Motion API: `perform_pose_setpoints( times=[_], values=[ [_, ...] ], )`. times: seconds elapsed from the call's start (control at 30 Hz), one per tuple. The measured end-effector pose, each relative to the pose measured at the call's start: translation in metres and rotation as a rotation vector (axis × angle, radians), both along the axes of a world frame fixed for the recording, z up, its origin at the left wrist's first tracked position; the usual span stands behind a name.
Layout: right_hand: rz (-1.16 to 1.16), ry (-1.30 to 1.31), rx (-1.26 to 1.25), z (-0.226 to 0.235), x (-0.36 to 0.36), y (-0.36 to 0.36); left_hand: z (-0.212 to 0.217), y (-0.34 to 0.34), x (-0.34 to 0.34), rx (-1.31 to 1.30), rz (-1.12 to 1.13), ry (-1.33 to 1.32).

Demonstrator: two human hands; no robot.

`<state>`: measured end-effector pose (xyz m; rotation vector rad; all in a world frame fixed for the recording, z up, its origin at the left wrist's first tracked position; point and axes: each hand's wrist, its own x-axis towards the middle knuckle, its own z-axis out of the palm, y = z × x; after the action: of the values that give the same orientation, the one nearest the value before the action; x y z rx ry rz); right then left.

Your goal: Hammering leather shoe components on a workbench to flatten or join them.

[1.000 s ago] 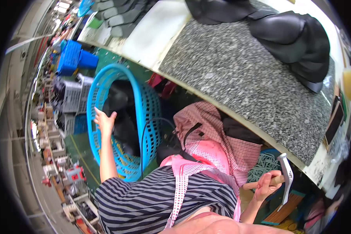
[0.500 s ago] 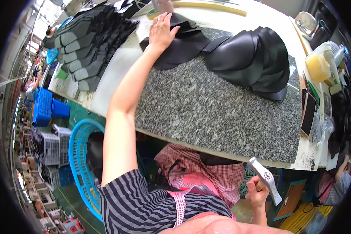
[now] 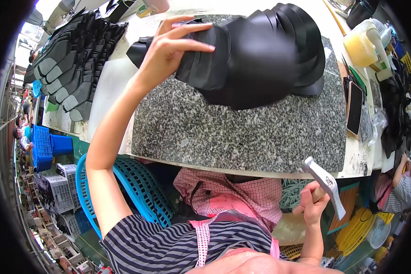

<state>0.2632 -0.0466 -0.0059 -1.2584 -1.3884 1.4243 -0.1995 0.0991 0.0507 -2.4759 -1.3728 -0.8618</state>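
Between its fingers and thumb, my left hand [image 3: 171,48] grips a black leather piece [image 3: 210,68] by its left end, fingers stretched over the top. The piece is partly smeared by motion and hangs over the speckled granite slab [image 3: 233,137]. It covers part of a fanned stack of curved black leather pieces [image 3: 310,55] on the right. More black material [image 3: 139,51] shows beneath my left wrist. My right hand [image 3: 314,202], low at the table's front edge, is closed round the handle of a hammer [image 3: 326,182], its metal head uppermost.
Overlapping black and grey cut pieces [image 3: 73,68] cover the table's left. A phone [image 3: 354,109] and a yellowish tub [image 3: 360,48] are at the right. Below stand a blue basket [image 3: 141,187], grey crates [image 3: 57,192] and yellow baskets [image 3: 354,233]. Another person [image 3: 397,187] sits at far right.
My left hand has come nearer, bringing a black leather piece from the back pile toward the right-hand stack. The hammer stays in my right hand, shifted slightly right. The view has turned a little.
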Motion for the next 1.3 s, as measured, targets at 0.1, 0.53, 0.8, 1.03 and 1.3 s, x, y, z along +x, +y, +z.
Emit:
perform_pose_setpoints(
  times=[0.1, 0.53, 0.8, 1.03, 1.3],
  values=[
    [0.021, 0.006, 0.117, -0.006, 0.005, 0.006, -0.034, -0.01, 0.013, -0.247, 0.211, -0.342],
    [0.188, -0.373, 0.426, 0.051, -0.086, 0.091, -0.018, -0.071, 0.052, -0.833, 0.042, -1.036],
    [0.188, -0.278, 0.224, 0.047, -0.118, 0.099, -0.025, -0.083, 0.075, -0.865, -0.077, -1.009],
    [0.147, 0.031, 0.595, 0.033, -0.13, 0.097, -0.013, -0.092, 0.102, -1.034, -0.115, -1.155],
    [0.261, -0.243, 0.45, 0.058, -0.1, 0.062, -0.021, -0.081, 0.091, -0.843, 0.153, -1.363]
  ],
)
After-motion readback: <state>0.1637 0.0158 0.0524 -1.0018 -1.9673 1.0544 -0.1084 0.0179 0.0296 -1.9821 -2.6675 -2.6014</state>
